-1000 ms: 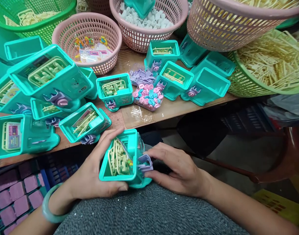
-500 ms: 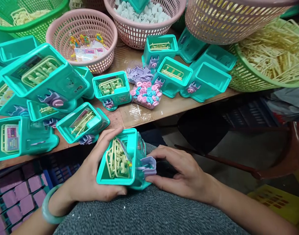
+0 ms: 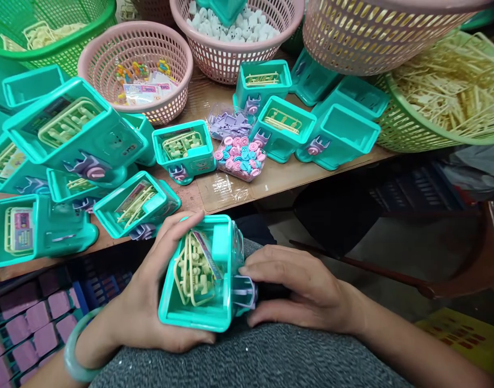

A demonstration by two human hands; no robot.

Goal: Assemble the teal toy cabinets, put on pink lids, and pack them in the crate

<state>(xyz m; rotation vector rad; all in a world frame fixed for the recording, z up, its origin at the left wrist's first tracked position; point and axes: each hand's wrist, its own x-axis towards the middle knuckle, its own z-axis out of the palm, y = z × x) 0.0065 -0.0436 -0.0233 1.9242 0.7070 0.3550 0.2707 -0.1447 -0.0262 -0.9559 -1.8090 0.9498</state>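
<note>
- Head view, lower centre of the frame: teal hard-plastic toy housing (image 3: 194,320), an open-mouthed box. It lies tilted on the lap over a grey knit garment (image 3: 239,361), just below the table edge and between both hands.
- Contents: cream plastic parts sprue (image 3: 192,269), with a small printed slip in clear film wedged beside it inside the housing.
- Left hand (image 3: 150,302): wrapped round the housing's left wall. Its fingers are curled over the far rim and its thumb lies flat along the near rim. A pale green bangle (image 3: 73,353) sits on the wrist.
- Right hand (image 3: 307,285): fingertips on top and thumb beneath, pinching the lilac plastic fitting (image 3: 244,291) at the housing's right side. The other fingers are held close together.
- Handling, by judgement: the housing looks light, rigid and thin-walled, with a smooth and likely slippery surface. The firmest hold would be across two opposite walls near the rim. The lilac fitting looks small and thin, so it is best not lifted by that piece. If the open mouth tips down, the contents may spill.
- Upper left and centre: more teal housings (image 3: 73,129), some of them loaded, on the brown wooden tabletop (image 3: 279,180).
- Centre: clear bag of pink and blue round discs (image 3: 241,156).
- Top: pink perforated plastic basket (image 3: 136,70).
- Upper right: green plastic basket (image 3: 396,134) heaped with cream sprues.
</note>
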